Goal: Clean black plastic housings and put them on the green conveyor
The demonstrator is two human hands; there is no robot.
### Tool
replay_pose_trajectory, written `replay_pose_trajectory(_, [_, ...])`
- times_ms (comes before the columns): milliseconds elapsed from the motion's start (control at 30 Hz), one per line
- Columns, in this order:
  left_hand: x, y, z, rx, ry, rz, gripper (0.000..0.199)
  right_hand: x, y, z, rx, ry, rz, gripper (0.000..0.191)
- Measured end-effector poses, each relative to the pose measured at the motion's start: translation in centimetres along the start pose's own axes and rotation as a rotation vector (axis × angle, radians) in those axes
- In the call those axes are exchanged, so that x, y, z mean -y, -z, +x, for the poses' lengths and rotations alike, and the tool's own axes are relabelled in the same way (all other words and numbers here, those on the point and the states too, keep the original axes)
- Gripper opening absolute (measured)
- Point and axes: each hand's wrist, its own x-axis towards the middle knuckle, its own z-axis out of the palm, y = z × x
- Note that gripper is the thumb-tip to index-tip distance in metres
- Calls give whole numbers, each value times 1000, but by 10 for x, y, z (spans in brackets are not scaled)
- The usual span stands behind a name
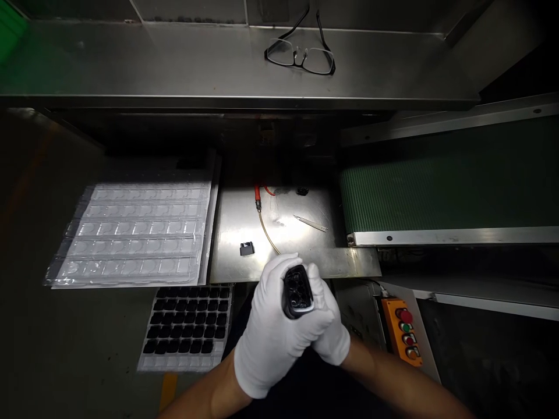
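Both of my hands wear white gloves and are together in front of the bench edge. My left hand wraps round a black rectangular plastic part, its thumb across the near end. The part's open face with dark round hollows points up at me. My right hand closes on the same part from the right, partly hidden behind my left thumb. Beyond them a thin yellowish hose with a red fitting runs towards my hands. A small black piece and tweezers lie on the metal bench.
Clear plastic trays are stacked at left. Below them, a lower tray holds several black parts. A green conveyor belt and an orange button box are at right. Eyeglasses rest on the upper shelf.
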Motion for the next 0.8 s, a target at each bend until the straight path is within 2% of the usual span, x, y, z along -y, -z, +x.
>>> replay_pose_trajectory(100, [3, 0, -3, 5, -80, -124, 63, -5, -2, 0, 17, 209, -176, 48])
replay_pose_trajectory(167, [1, 0, -5, -30, -98, -190, 67, -8, -1, 0, 18, 348, -348, 48])
replay_pose_trajectory(267, [-6, 1, -6, -102, -101, -232, 63, -8, 0, 2, 16, 536, -498, 47])
replay_pose_trajectory(400, [-9, 8, -3, -93, -106, -161, 34, -6, 8, 6, 18, 658, -573, 40])
replay_pose_trajectory(467, [-7, 16, -1, -49, -145, -108, 31, -3, 17, 6, -19, 679, -609, 29])
replay_pose_trajectory(533, [-4, 24, 0, -10, -205, 14, 30, 4, 28, 7, -31, 691, -669, 31])
replay_pose_trajectory(633, [0, 33, 0, 11, -296, 264, 25, 27, 45, 8, 67, 774, -803, 40])
replay_pose_trajectory(733, [3, 37, -1, 15, -364, 411, 27, 54, 53, 9, 298, 827, -927, 45])
replay_pose_trajectory(800, [4, 37, -2, 24, -370, 483, 24, 67, 54, 9, 468, 798, -993, 49])
